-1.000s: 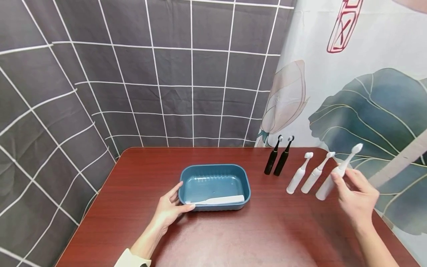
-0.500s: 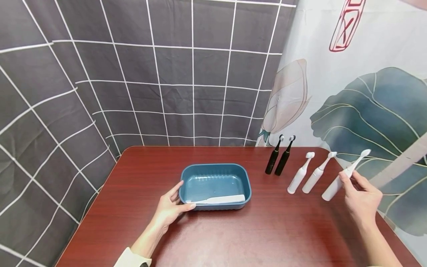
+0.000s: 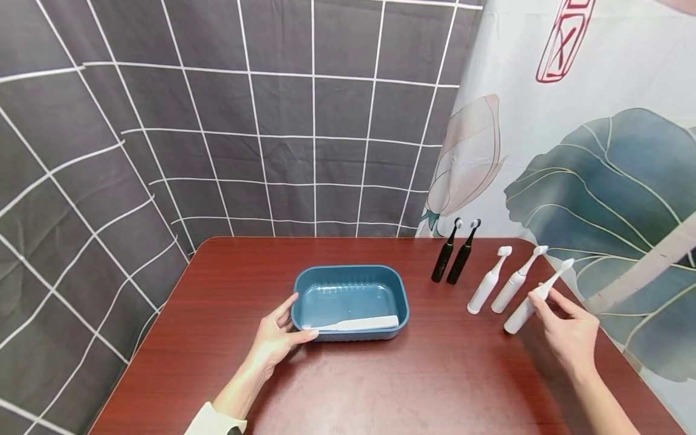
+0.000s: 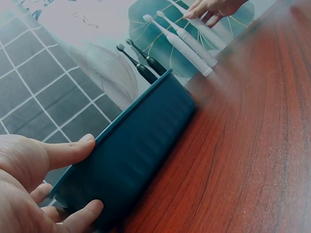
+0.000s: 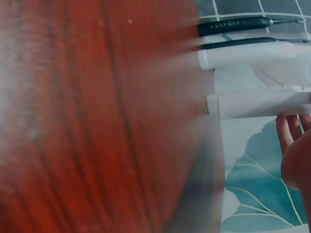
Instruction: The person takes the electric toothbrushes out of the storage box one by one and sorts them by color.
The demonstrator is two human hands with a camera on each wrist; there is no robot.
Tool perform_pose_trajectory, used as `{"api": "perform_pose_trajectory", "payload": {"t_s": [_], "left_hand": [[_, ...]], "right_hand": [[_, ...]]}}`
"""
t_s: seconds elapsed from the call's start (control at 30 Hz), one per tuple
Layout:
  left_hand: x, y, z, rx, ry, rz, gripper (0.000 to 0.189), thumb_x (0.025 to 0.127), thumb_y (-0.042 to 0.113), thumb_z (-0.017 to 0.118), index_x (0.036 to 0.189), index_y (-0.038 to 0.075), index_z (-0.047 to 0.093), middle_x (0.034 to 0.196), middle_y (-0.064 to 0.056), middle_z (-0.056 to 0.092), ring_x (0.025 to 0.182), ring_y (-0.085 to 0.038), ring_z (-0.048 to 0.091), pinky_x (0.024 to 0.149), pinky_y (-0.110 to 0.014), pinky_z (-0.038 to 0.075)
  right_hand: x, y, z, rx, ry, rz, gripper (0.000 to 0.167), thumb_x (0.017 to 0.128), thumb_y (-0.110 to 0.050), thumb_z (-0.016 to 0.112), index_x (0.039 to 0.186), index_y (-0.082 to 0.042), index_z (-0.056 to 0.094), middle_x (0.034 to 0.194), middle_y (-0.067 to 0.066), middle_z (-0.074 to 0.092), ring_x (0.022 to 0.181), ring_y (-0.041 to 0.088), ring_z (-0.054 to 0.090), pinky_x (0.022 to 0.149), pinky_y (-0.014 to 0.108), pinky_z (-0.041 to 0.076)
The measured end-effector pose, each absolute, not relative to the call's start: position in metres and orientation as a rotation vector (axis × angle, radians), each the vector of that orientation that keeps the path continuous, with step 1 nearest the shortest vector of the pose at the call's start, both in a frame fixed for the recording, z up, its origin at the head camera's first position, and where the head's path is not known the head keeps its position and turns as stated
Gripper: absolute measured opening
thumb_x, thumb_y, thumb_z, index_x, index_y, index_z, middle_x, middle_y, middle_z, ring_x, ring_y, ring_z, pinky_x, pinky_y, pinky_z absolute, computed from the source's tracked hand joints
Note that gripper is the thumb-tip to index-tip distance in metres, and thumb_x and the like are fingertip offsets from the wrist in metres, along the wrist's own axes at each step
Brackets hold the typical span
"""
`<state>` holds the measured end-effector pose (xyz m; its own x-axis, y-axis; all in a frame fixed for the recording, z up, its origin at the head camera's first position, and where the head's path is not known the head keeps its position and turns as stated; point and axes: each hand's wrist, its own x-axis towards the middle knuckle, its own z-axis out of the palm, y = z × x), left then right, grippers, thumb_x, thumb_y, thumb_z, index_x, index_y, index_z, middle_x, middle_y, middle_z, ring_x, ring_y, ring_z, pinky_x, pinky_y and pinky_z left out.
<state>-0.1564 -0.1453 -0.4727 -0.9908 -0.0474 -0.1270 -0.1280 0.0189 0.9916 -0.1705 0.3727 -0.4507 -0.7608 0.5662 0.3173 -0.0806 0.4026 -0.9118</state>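
In the head view my right hand pinches a white electric toothbrush by its upper handle. The brush head points up and to the right; I cannot tell whether the base touches the table. My left hand grips the front left corner of a blue plastic basket, thumb at the front rim and fingers at the left side. Another white electric toothbrush lies in the basket along its front wall. Left of the held one stand two white electric toothbrushes, one nearer and one farther left.
Two black electric toothbrushes, the left one and the right one, stand behind the white ones. All are on a reddish-brown wooden table. A grey checked cloth and a white printed curtain hang behind it.
The toothbrush in my right hand first shifted right, then came back left and slightly nearer, beside the standing white ones. My left hand and the basket have stayed in place.
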Motion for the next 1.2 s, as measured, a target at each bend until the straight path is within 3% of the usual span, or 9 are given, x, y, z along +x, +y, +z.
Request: {"api": "perform_pose_trajectory", "payload": {"t_s": [0.27, 0.6, 1.2], "left_hand": [[-0.1566, -0.1453, -0.4720, -0.192, 2.217, 2.140, 0.095, 0.069, 0.001, 0.091, 0.152, 0.014, 0.046, 0.148, -0.023, 0.047, 0.132, -0.042, 0.048, 0.097, -0.043, 0.049], [-0.1565, -0.1454, -0.4722, -0.186, 2.224, 2.137, 0.095, 0.069, 0.002, 0.091, 0.152, 0.013, 0.046, 0.148, -0.023, 0.047, 0.132, -0.041, 0.048, 0.097, -0.042, 0.049], [-0.1539, -0.1450, -0.4688, -0.181, 2.217, 2.139, 0.095, 0.069, 0.000, 0.091, 0.152, 0.011, 0.046, 0.149, -0.024, 0.044, 0.134, -0.043, 0.045, 0.099, -0.045, 0.047]], "right_hand": [[-0.1654, 0.3656, -0.4552, -0.437, -2.126, 1.370, 0.044, 0.084, -0.018, 0.084, 0.124, -0.003, 0.071, 0.085, -0.032, 0.068, 0.084, -0.007, 0.063, 0.070, 0.006, 0.044], [-0.1648, 0.3633, -0.4572, -0.437, -2.158, 1.361, 0.047, 0.081, -0.015, 0.086, 0.124, 0.000, 0.070, 0.078, -0.031, 0.067, 0.070, -0.007, 0.063, 0.057, 0.009, 0.047], [-0.1658, 0.3631, -0.4601, -0.397, -2.163, 1.271, 0.045, 0.080, -0.016, 0.087, 0.119, 0.002, 0.073, 0.076, -0.032, 0.065, 0.069, -0.006, 0.061, 0.058, 0.009, 0.046]]}}
